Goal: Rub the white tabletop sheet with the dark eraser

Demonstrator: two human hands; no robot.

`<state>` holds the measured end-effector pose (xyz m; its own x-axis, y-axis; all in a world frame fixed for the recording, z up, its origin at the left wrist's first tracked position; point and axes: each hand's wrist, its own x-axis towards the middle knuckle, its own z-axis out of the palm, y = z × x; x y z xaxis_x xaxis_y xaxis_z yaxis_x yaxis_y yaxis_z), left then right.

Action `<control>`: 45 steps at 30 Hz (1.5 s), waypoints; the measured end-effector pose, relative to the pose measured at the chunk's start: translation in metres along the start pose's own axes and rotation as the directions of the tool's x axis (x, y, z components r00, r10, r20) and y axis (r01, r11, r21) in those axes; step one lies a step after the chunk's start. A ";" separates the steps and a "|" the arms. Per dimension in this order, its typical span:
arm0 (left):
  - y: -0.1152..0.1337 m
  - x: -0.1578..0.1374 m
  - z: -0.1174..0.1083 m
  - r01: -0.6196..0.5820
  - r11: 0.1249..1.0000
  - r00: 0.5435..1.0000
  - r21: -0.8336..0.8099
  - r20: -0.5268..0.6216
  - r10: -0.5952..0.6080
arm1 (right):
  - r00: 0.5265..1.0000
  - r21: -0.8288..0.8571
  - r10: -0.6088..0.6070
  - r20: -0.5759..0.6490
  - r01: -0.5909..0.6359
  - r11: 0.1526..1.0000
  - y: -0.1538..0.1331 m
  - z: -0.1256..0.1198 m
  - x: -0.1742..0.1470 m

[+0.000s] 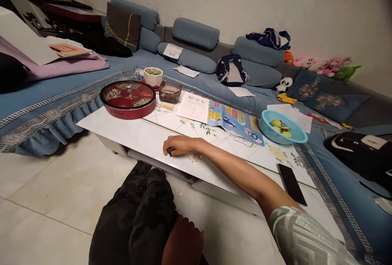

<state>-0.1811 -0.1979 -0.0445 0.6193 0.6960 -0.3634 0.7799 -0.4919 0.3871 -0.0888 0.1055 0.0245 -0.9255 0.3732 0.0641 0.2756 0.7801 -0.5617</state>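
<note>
Near the front edge of the white patterned table [143, 134], my right hand [180, 145] is closed round a small black object [170, 151]. Only part of that object shows, so its kind is unclear. The forearm stretches across the tabletop from the right. Small brown bits [196, 158] lie beside the wrist. Low in the view, my left hand [183, 240] rests by my dark camouflage trousers [137, 216], in shadow. Its fingers are curled, with their tips hidden; whether anything is inside cannot be seen.
Along the table's back stand a red divided snack box [131, 112], a white bowl [153, 79], a brown clear container [170, 92], printed sheets [194, 108], a blue poster [232, 120] and a blue fruit basket [283, 136]. A black phone [291, 184] lies right. A blue sofa [122, 63] surrounds the table.
</note>
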 end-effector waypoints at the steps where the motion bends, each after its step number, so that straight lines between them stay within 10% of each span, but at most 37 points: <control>1: 0.001 0.001 0.001 -0.004 1.000 1.000 0.005 -0.002 0.004 | 1.000 -0.004 -0.027 0.002 0.027 1.000 -0.003 0.005 0.001; 10: 0.003 -0.003 -0.007 -0.042 0.999 0.999 0.000 0.010 0.042 | 0.959 -0.065 0.254 0.124 -0.247 0.967 -0.013 -0.009 -0.112; 20: -0.002 -0.009 0.002 -0.011 0.999 0.997 0.039 -0.074 0.014 | 0.926 -0.062 0.357 -0.118 -0.366 0.929 0.025 -0.018 -0.103; 27: 0.006 -0.001 -0.001 -0.023 0.997 1.000 0.080 -0.008 0.023 | 0.905 -0.002 0.402 -0.138 -0.406 0.914 -0.005 -0.029 -0.173; 29: 0.007 0.000 -0.001 -0.035 0.996 0.999 0.087 -0.015 0.036 | 0.821 0.016 0.491 -0.291 -0.509 0.861 -0.012 -0.032 -0.200; 34: 0.005 -0.001 0.005 -0.051 0.995 0.998 0.088 -0.034 0.054 | 0.446 0.108 0.686 -0.575 -0.790 0.604 -0.019 0.016 -0.235; 42: 0.005 -0.004 -0.001 -0.049 0.993 0.997 0.106 -0.047 0.054 | 0.361 0.213 0.662 -0.657 -0.753 0.623 -0.019 0.057 -0.213; 45: 0.005 -0.004 0.000 -0.046 0.994 0.996 0.098 -0.067 0.053 | 0.229 0.274 0.660 -0.715 -0.777 0.566 -0.033 0.061 -0.231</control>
<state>-0.1802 -0.2033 -0.0412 0.6525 0.7023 -0.2847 0.7554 -0.5728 0.3183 0.1003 -0.0373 -0.0223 0.1554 0.9598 0.2338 0.8045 0.0144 -0.5938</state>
